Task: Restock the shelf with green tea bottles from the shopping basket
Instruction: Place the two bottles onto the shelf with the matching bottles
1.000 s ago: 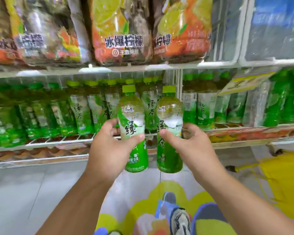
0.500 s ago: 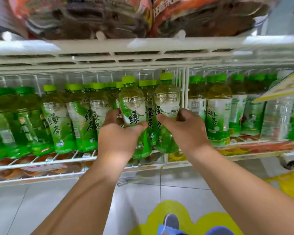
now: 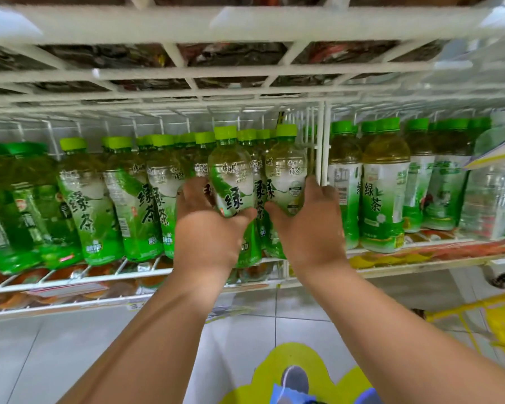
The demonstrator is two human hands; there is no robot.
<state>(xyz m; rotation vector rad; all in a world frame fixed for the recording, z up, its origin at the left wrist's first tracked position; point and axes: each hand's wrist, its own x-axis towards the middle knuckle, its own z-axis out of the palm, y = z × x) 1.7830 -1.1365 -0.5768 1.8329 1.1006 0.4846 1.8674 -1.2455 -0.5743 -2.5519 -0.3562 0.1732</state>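
Two green tea bottles are in my hands, one each. My left hand [image 3: 209, 228] holds the left bottle [image 3: 231, 182] around its middle. My right hand [image 3: 309, 225] holds the right bottle [image 3: 286, 176] the same way. Both bottles stand tall, caps up, side by side, just above the shelf [image 3: 420, 258] edge. The open spot lies straight ahead, left of the white divider [image 3: 322, 147], so I think both go forward and down together.
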